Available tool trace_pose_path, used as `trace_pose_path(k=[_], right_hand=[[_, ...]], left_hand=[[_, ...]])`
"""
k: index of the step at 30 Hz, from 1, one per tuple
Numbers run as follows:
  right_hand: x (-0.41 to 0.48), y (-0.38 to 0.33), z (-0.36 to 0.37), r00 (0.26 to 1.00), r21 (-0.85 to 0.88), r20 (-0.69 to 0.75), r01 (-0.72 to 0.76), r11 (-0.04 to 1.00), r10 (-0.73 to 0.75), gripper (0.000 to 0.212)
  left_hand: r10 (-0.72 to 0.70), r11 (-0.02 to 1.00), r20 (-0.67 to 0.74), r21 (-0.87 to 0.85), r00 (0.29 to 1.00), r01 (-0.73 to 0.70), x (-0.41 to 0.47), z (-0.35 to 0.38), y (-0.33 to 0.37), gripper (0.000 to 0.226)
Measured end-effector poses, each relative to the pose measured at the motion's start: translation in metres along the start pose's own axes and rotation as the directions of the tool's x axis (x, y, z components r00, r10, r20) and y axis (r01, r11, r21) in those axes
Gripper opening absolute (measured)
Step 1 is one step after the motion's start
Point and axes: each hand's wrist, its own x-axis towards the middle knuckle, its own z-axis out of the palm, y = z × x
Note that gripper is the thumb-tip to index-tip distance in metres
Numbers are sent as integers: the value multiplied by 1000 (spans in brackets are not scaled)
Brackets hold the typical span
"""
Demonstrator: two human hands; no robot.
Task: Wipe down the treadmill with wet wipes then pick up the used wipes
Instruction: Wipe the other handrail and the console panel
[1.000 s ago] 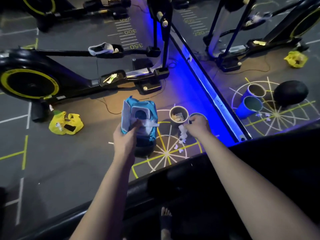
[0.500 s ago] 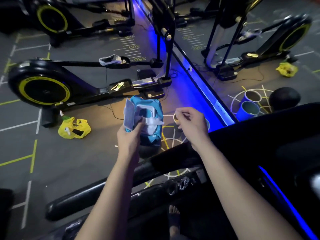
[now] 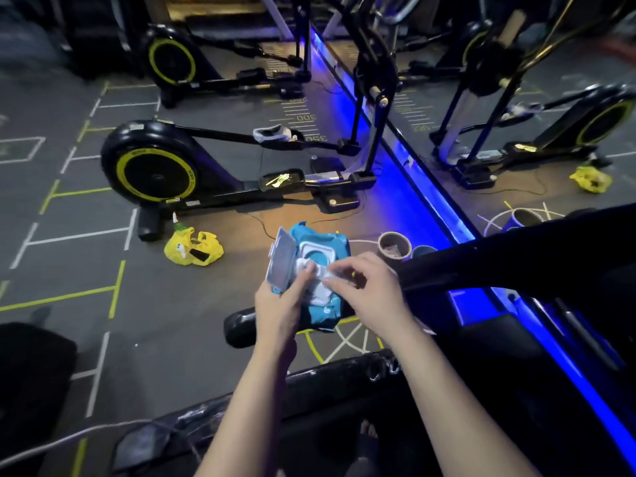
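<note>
Grey gym floor [image 3: 144,315] under me, dim, with yellow and white lines painted across it. My left hand [image 3: 278,304] grips the wipes pack [image 3: 339,246] from its left side, fingers wrapped round it, thumb up on top by the opening. Its lid [image 3: 282,259] stands flipped open to the left. My right hand [image 3: 368,290] is right at that opening, thumb and forefinger pinching the white wipe [image 3: 320,292] that sticks out. Both hands meet over the pack, and I hold it up in the air, clear of the floor.

Out from there: the treadmill [image 3: 464,373] is black beneath my arms, and its rail [image 3: 499,256] slants in from the right and ends just below the pack. Past the pack a brown cup [image 3: 394,241] stands on the floor with something pale crumpled inside, and a blue cup [image 3: 423,251] sits just beside it, half hidden by the rail. Off to the left a yellow bag [image 3: 192,247] lies on the floor near the foot of an elliptical [image 3: 151,166], black with a yellow-ringed wheel. Farther right a blue light strip [image 3: 423,187] runs along the foot of the mirror [image 3: 550,108], which shows more machines, a yellow bag and a cup.
</note>
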Motion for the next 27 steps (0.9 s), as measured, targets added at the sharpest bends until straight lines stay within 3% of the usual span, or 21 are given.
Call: trace_pose_path(k=[3,9,12,14,17,20,24,27], right_hand=[[-12,-11,14,997,-17,-62,-50,999,49,4],[-22,-25,21,941,147,-120,-298,943,316,11],[-26,-31,22,920,162,-132,-347,924,368,11],[-30,-35,29,912,269,-90,-364,892,399,9],[-33,-40,41,894,510,33,-400,761,447,9],[-33,-39,46,917,481,94,-383,789,388,20],[-36,-42,46,927,293,114,-374,880,357,33],[-32,-43,48,930,264,76,-367,892,360,22]], left_hand=[[-16,999,21,42,1000,15,-11,-21,1,33],[1,994,68,108,998,-8,-18,-52,6,42],[-9,995,29,96,1000,6,-14,-59,6,42],[-22,998,17,62,1000,21,-14,-58,6,43],[-40,999,24,-7,999,40,-18,-52,7,44],[-42,999,15,-22,999,42,-20,-49,9,48],[-27,999,17,21,999,27,-16,-54,7,61],[-9,999,47,54,999,6,-11,-57,6,63]])
